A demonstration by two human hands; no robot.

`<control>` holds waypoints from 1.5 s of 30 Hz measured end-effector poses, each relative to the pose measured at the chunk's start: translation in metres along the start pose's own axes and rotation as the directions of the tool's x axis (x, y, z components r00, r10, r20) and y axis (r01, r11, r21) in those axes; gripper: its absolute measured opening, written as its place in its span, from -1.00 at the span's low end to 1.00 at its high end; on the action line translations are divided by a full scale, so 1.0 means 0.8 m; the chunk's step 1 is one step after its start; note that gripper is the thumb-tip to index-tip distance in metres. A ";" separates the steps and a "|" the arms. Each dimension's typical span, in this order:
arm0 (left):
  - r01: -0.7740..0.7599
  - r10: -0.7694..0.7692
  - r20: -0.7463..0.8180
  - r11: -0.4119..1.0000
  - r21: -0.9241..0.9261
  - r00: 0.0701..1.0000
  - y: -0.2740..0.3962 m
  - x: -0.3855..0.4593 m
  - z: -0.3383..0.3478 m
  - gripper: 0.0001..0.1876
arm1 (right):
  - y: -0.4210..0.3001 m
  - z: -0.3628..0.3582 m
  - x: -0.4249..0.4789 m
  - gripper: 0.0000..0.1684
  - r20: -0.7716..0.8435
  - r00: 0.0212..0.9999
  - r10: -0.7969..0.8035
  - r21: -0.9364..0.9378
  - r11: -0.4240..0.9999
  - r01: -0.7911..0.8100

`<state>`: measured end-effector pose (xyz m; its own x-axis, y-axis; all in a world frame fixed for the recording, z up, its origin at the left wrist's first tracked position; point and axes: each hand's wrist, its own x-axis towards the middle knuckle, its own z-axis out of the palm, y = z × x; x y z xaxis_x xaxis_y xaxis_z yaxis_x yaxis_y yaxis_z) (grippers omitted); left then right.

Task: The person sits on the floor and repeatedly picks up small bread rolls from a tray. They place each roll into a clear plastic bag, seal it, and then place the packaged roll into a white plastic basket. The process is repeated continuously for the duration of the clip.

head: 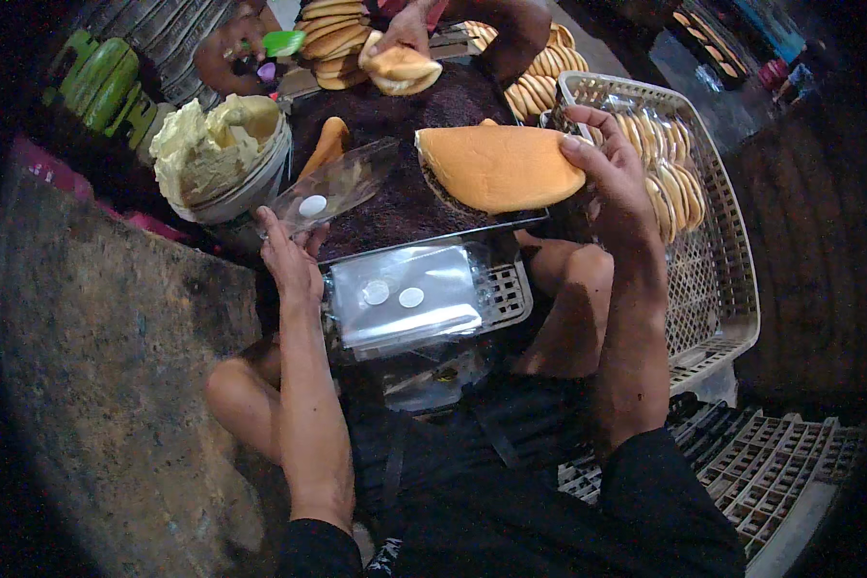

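My left hand (292, 253) holds a clear plastic bag (347, 184) with a white round sticker, its far end raised over a tray of dark brown sprinkles (376, 224). Between thumb and fingers, my right hand (610, 162) grips one end of a folded golden bread (506, 166), dark filling showing along its lower edge. Another bread (325, 148) lies on the sprinkles behind the bag. A stack of clear bags (404, 296) with white round stickers lies in front of the tray, near my lap.
A white bucket (278, 162) heaped with pale yellow cream stands left of the tray. At the right, a plastic crate (737, 238) holds bagged breads (675, 195). Across the tray, another person's hand (404, 32) holds a bread (401, 68), beside stacked breads (332, 36).
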<state>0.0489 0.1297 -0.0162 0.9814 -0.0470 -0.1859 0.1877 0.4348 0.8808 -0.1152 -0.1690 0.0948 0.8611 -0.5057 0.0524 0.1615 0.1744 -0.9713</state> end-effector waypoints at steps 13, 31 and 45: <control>-0.113 0.014 0.338 0.954 0.276 0.941 0.037 -0.053 0.027 -0.19 | 0.019 0.041 -0.006 -0.44 0.037 0.987 0.158 -0.059 0.986 -0.155; -0.045 -0.034 0.343 0.974 0.220 0.939 0.028 -0.046 0.032 -0.36 | 0.028 0.056 -0.007 -0.56 0.039 0.992 0.122 -0.041 0.992 -0.121; 0.143 -0.054 0.286 0.943 -0.301 0.957 0.029 -0.095 0.074 -0.42 | 0.044 0.143 -0.054 -0.45 0.223 0.716 -0.661 -0.523 0.539 0.661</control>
<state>-0.0194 0.0898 0.0442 0.9400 -0.3260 -0.1007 0.3058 0.6739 0.6726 -0.0917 -0.0440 0.0853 0.6174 -0.2887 0.7318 0.4042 -0.6817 -0.6099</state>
